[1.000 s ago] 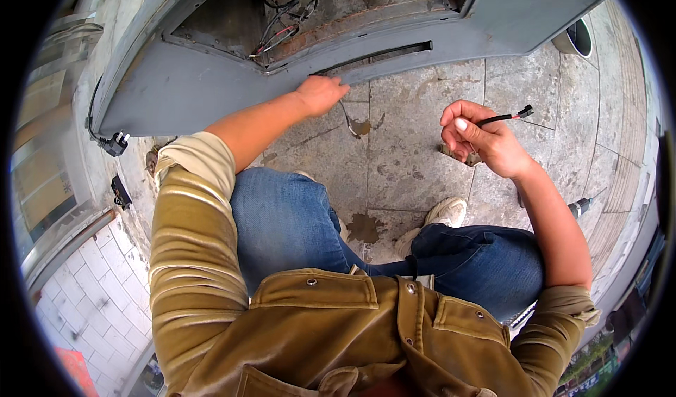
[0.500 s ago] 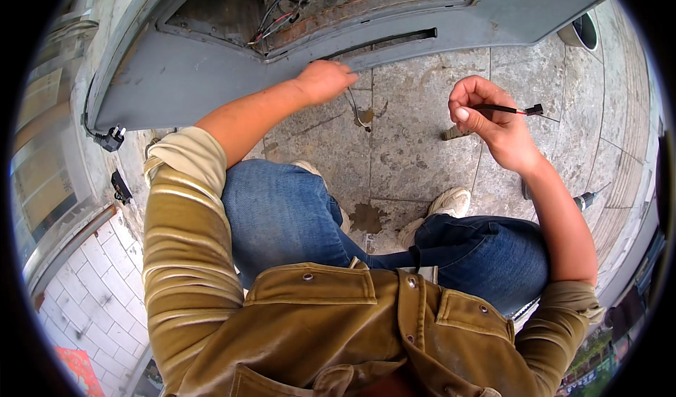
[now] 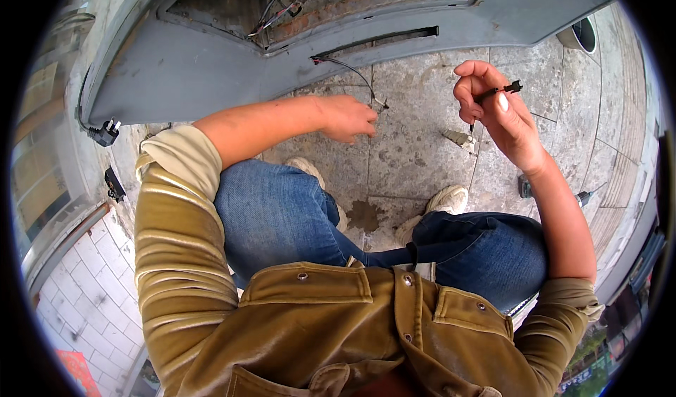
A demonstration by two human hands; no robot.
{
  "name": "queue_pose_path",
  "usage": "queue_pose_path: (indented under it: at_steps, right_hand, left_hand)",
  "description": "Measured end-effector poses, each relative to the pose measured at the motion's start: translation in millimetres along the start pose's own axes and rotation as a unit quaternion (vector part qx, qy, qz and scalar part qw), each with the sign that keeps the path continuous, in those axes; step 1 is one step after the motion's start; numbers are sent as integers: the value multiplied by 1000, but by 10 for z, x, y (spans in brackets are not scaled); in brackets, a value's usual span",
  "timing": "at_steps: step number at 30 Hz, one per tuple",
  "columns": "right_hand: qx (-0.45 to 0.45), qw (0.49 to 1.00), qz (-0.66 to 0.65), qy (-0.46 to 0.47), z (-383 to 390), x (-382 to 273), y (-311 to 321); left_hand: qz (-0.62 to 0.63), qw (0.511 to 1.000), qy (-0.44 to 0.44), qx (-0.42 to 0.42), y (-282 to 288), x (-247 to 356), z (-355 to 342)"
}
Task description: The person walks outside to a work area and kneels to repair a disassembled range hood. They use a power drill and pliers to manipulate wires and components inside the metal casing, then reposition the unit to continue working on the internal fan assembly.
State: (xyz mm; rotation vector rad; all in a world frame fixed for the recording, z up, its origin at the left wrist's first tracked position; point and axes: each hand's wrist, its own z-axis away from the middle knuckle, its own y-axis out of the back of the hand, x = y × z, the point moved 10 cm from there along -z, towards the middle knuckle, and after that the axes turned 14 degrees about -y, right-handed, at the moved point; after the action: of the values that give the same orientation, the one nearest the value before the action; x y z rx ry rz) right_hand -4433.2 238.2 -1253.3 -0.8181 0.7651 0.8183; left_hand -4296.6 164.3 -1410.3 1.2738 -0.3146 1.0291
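The left hand (image 3: 343,119) is palm down, with its fingers loose, half bent and a bit apart; its underside is hidden. The right hand (image 3: 512,126) pinches one short black lead (image 3: 487,95) between thumb and fingers. The lead is up above the floor, its black plug end (image 3: 514,87) sticking out to the right, with a bit of red showing next to it. One thin wire (image 3: 360,75) comes out of the long slot (image 3: 384,42) in the grey metal panel (image 3: 190,87) and bends down just beside the left hand; I cannot tell if they touch. There are two pale shoes (image 3: 451,200), one bucket (image 3: 581,41) and one black power plug (image 3: 105,133). A sign (image 3: 581,377) at the lower right has pale marks like letters, small and blurry.
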Motion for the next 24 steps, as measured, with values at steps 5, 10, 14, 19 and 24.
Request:
queue_pose_path:
  at_steps: [5,10,14,19,24]
  right_hand:
    - [12,1000,-12,-4,-18,8,2]
    - [-7,999,44,-9,-16,0,-43]
    - [-3,998,60,-27,-4,79,-22]
    - [-17,994,58,-89,34,226,4]
    - [-57,992,30,-110,6,295,-42]
  left_hand:
    - [-148,983,85,60,94,-491,271]
    - [-219,958,86,162,297,-723,482]
    - [-246,954,110,134,204,-776,332]
    - [-165,970,177,16,-22,-968,169]
    - [-168,967,191,15,-218,-995,304]
